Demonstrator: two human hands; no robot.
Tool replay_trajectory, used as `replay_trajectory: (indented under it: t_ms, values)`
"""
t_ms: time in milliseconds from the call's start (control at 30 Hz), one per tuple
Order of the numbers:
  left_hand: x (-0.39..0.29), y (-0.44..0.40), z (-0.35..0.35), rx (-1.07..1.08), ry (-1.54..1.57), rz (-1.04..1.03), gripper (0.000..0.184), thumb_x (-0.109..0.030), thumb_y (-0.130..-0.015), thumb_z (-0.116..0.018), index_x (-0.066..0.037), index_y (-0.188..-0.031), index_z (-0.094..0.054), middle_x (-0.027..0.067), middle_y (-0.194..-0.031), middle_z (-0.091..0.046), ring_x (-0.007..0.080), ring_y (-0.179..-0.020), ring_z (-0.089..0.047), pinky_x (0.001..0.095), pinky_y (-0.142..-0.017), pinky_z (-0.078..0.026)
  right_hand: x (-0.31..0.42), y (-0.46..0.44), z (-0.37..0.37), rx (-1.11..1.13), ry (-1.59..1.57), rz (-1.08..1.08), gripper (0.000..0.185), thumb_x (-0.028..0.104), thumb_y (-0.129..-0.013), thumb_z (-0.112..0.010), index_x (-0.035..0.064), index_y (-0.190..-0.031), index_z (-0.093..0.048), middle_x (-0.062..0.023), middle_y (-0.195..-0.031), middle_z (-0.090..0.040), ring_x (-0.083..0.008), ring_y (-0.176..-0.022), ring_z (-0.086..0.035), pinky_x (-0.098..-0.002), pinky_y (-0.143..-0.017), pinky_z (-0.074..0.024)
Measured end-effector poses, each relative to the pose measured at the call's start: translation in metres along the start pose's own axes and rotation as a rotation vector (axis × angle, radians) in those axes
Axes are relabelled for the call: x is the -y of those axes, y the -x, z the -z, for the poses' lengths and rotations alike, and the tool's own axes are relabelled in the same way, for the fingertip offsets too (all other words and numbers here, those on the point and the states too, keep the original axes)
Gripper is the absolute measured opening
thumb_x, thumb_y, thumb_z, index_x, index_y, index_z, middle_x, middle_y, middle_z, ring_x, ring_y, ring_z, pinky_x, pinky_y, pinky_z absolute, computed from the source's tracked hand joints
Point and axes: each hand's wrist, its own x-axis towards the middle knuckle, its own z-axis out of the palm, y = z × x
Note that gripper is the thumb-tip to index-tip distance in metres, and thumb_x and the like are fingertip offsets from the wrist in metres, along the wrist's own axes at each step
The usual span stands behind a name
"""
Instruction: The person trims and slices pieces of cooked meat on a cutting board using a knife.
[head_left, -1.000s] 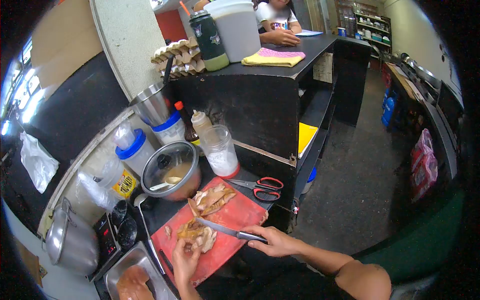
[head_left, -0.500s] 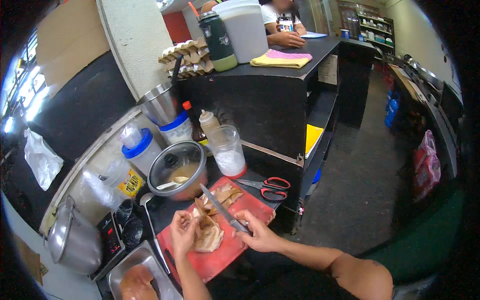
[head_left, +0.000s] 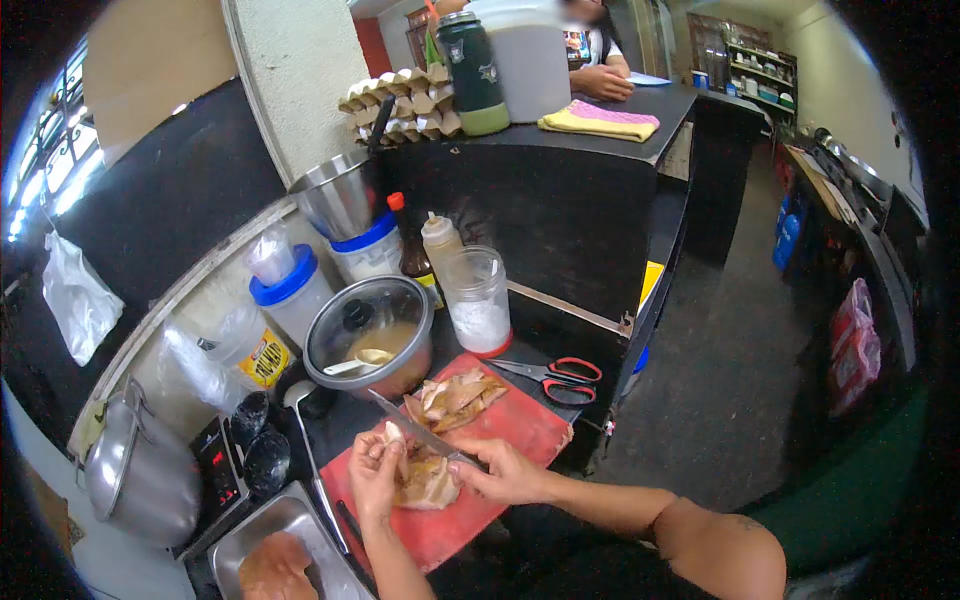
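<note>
Over the board (head_left: 530, 418), the left hand (head_left: 376, 478) pinches a pale scrap (head_left: 394, 434) and the right hand (head_left: 505, 472) grips the knife (head_left: 424, 433) — its blade nearer the left hand than a moment ago, so the work seems centred there — while the meat (head_left: 428, 487) lies on the board.

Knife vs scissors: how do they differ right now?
The knife is gripped in the right hand above the red cutting board; the scissors lie unheld on the black counter beside it.
The knife has one long blade; the scissors have a pair.
The knife's handle is mostly covered by the hand; the scissors' red-and-black loops are in plain view.
Shared: grey blades pointing toward the view's left.
</note>
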Motion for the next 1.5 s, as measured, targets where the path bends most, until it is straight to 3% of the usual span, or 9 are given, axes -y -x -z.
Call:
replay_trajectory:
  t_ms: [67, 200, 300, 400, 900, 1000, 1100, 1233, 1500]
  values:
    - [0.017, -0.004, 0.011, -0.014, 0.06, 0.04, 0.016, -0.001, -0.089, -0.059, -0.005, -0.101, -0.049, 0.0056, -0.094, -0.062, 0.013, -0.084, -0.061, 0.0268, -0.075, -0.051, -0.003, -0.007, -0.002, -0.069, -0.024, 0.093, 0.035, 0.012, -0.09, -0.055, -0.0058, -0.12, -0.052, -0.0153, -0.094, -0.064, -0.0162, -0.09, -0.06, -0.032, -0.081, -0.0471]
    - [0.013, -0.006, 0.009, -0.056, 0.323, 0.076, 0.019, -0.013, -0.094, -0.054, -0.006, -0.111, -0.049, 0.0089, -0.108, -0.061, 0.0164, -0.092, -0.06, 0.0316, -0.081, -0.051, -0.01, -0.022, 0.001, -0.127, 0.103, 0.178, 0.039, 0.013, -0.09, -0.055, -0.0075, -0.123, -0.051, -0.0243, -0.118, -0.059, -0.0326, -0.112, -0.057, -0.0387, -0.096, -0.0419]
    - [0.003, -0.003, 0.005, -0.055, 0.456, 0.151, 0.025, -0.017, -0.095, -0.053, -0.007, -0.118, -0.049, 0.0112, -0.116, -0.059, 0.0187, -0.099, -0.058, 0.0334, -0.081, -0.051, -0.024, -0.024, -0.004, -0.162, 0.267, 0.251, 0.039, 0.014, -0.093, -0.054, -0.0054, -0.127, -0.049, -0.018, -0.115, -0.061, -0.0234, -0.108, -0.058, -0.033, -0.091, -0.044]
    - [0.012, -0.009, 0.017, 0.017, 0.683, 0.249, 0.031, -0.018, -0.095, -0.053, -0.007, -0.123, -0.046, 0.0122, -0.123, -0.056, 0.0205, -0.103, -0.057, 0.0343, -0.082, -0.05, -0.015, -0.018, -0.006, -0.096, 0.191, 0.131, 0.04, 0.017, -0.094, -0.053, -0.0055, -0.127, -0.049, -0.0217, -0.118, -0.059, -0.0282, -0.111, -0.057, -0.0352, -0.094, -0.0429]
    - [0.012, -0.003, 0.003, 0.031, 0.545, 0.197, 0.038, -0.014, -0.095, -0.051, -0.005, -0.13, -0.039, 0.017, -0.13, -0.05, 0.0273, -0.115, -0.054, 0.0424, -0.094, -0.047, -0.023, -0.017, -0.002, -0.134, 0.113, 0.162, 0.037, 0.016, -0.094, -0.05, -0.0067, -0.124, -0.05, -0.0219, -0.12, -0.058, -0.0292, -0.114, -0.055, -0.0373, -0.097, -0.0423]
    - [0.016, -0.003, 0.004, 0.062, 0.484, 0.172, 0.049, -0.022, -0.096, -0.052, -0.003, -0.136, -0.033, 0.0156, -0.136, -0.043, 0.028, -0.119, -0.05, 0.0468, -0.099, -0.043, -0.023, -0.017, -0.001, -0.147, 0.149, 0.172, 0.033, 0.012, -0.095, -0.05, -0.0052, -0.123, -0.049, -0.0143, -0.11, -0.06, -0.019, -0.106, -0.057, -0.0326, -0.091, -0.0446]
    - [0.014, -0.003, 0.004, 0.025, 0.437, 0.221, 0.047, -0.025, -0.097, -0.05, -0.005, -0.136, -0.034, 0.0135, -0.138, -0.042, 0.0284, -0.116, -0.052, 0.0487, -0.093, -0.047, -0.006, -0.013, 0.002, -0.129, 0.033, 0.107, 0.034, 0.015, -0.094, -0.051, -0.0037, -0.121, -0.051, -0.0183, -0.116, -0.06, -0.0271, -0.111, -0.056, -0.036, -0.095, -0.0432]
    - [0.005, 0.0, -0.004, 0.022, 0.384, 0.253, 0.051, -0.026, -0.097, -0.048, -0.009, -0.142, -0.029, 0.0129, -0.141, -0.042, 0.0288, -0.108, -0.058, 0.0473, -0.086, -0.052, -0.026, -0.013, 0.006, -0.148, 0.113, 0.073, 0.034, 0.008, -0.093, -0.055, -0.0039, -0.124, -0.05, -0.0108, -0.112, -0.058, -0.0156, -0.103, -0.056, -0.0308, -0.089, -0.0458]
    - [0.007, -0.001, -0.005, 0.041, 0.472, 0.224, 0.047, -0.016, -0.097, -0.046, -0.009, -0.14, -0.031, 0.0128, -0.137, -0.047, 0.0303, -0.105, -0.061, 0.0422, -0.081, -0.055, -0.018, -0.028, 0.01, -0.183, 0.255, 0.127, 0.031, 0.008, -0.094, -0.05, -0.0021, -0.123, -0.053, -0.0151, -0.107, -0.062, -0.0223, -0.102, -0.059, -0.0329, -0.09, -0.044]
